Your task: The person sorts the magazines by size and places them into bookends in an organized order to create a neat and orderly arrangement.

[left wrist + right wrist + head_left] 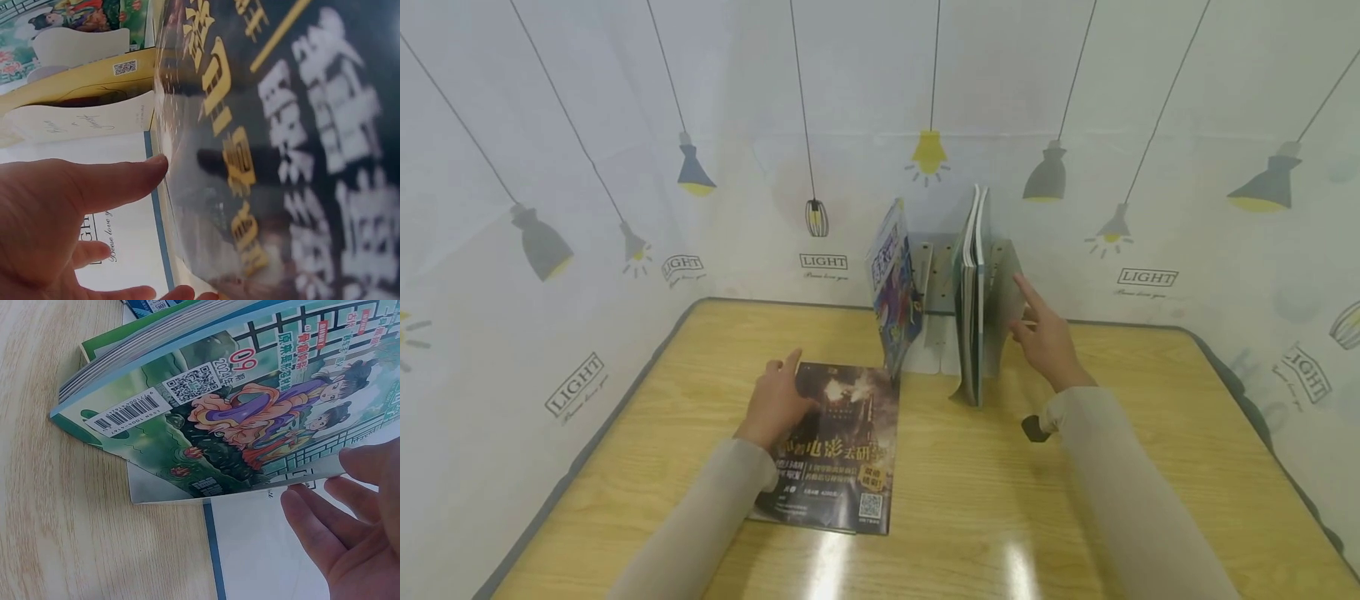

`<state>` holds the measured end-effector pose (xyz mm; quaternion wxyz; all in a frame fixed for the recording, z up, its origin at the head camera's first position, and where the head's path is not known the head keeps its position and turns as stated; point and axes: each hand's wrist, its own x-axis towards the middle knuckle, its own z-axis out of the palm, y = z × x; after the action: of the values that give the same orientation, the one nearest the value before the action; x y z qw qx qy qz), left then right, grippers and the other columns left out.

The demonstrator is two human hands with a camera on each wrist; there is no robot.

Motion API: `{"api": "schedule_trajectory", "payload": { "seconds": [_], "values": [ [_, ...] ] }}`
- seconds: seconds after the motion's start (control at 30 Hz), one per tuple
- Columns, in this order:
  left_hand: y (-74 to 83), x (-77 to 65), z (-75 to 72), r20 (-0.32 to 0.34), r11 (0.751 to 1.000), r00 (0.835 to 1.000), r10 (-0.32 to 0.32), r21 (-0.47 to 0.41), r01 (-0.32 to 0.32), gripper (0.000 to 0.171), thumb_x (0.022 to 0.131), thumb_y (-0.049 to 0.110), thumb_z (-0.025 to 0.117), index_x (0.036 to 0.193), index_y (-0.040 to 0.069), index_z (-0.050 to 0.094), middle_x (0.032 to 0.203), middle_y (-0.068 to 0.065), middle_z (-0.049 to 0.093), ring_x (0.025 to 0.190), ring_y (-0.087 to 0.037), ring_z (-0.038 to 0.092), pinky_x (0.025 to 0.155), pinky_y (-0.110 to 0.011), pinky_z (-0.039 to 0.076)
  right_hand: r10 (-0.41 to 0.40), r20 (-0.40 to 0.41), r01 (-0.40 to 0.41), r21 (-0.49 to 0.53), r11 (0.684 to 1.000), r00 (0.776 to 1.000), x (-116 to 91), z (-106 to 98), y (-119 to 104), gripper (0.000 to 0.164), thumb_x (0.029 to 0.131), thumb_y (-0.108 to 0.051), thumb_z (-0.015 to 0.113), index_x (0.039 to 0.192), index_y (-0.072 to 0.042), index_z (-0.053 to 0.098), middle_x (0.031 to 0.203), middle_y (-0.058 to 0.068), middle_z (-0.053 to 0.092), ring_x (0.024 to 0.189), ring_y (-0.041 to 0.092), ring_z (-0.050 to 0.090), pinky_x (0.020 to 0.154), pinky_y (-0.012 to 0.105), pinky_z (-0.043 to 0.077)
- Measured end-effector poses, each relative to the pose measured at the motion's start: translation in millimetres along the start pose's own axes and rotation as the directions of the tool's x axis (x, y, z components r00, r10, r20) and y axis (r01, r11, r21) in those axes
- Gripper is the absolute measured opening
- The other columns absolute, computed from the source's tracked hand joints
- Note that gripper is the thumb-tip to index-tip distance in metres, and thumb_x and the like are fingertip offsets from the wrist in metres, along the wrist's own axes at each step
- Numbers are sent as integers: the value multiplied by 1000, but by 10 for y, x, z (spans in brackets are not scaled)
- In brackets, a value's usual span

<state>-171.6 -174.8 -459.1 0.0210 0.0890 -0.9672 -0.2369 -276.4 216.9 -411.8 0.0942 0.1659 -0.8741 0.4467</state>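
Observation:
My left hand (775, 404) rests at the upper left edge of a dark magazine (842, 442) with gold and white lettering, which lies flat on the table. In the left wrist view the thumb (128, 181) meets the magazine's edge. My right hand (1054, 350) is beside the bookend's right panel (1006, 292), its fingers touching it. Close up, the thumb (369, 464) and fingertips lie along the panel's edge. Several magazines (973, 308) stand against that panel; the outer one has a green illustrated cover (250, 419) with two figures. A colourful magazine (891, 283) leans at the left side.
The bookend's perforated back (938, 275) and flat base (922, 358) show between the standing magazines. Behind it hangs a white backdrop (865, 83) printed with lamps. The wooden table (955, 492) extends in front. A dark object (1035, 428) sits by the right cuff.

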Motion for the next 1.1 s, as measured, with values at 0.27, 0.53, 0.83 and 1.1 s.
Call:
{"api": "schedule_trajectory", "payload": {
  "seconds": [0.27,0.53,0.83,1.1],
  "values": [
    [20,-16,-10,16,999,999,-29,-14,30,109,53,30,80,139,24,14,121,-22,25,98,-41,38,70,-49,46,-16,-4,16,10,1000,1000,4,8,-5,76,84,-3,52,132,-48,15,114,27,49,80,28,61,50,31,50],
    [30,20,48,18,998,998,-64,8,64,112,51,29,81,139,24,12,110,-20,27,85,-34,41,61,-41,47,-24,-14,24,-11,1000,1000,6,6,13,77,84,-2,53,132,-48,14,113,25,51,79,27,61,49,29,49],
    [43,1,-9,70,989,987,-142,-33,145,114,50,27,82,139,22,11,114,-24,26,88,-40,40,64,-49,45,-36,-19,36,-16,999,999,0,15,22,76,83,-1,53,134,-44,15,112,26,51,78,28,61,51,31,50],
    [35,19,-53,107,986,982,-156,-40,161,115,50,29,81,139,22,9,115,-26,26,82,-41,47,66,-50,46,-50,-30,49,-9,999,998,3,12,26,73,83,0,53,136,-37,19,112,26,51,79,29,61,48,30,49]
  ]
}}
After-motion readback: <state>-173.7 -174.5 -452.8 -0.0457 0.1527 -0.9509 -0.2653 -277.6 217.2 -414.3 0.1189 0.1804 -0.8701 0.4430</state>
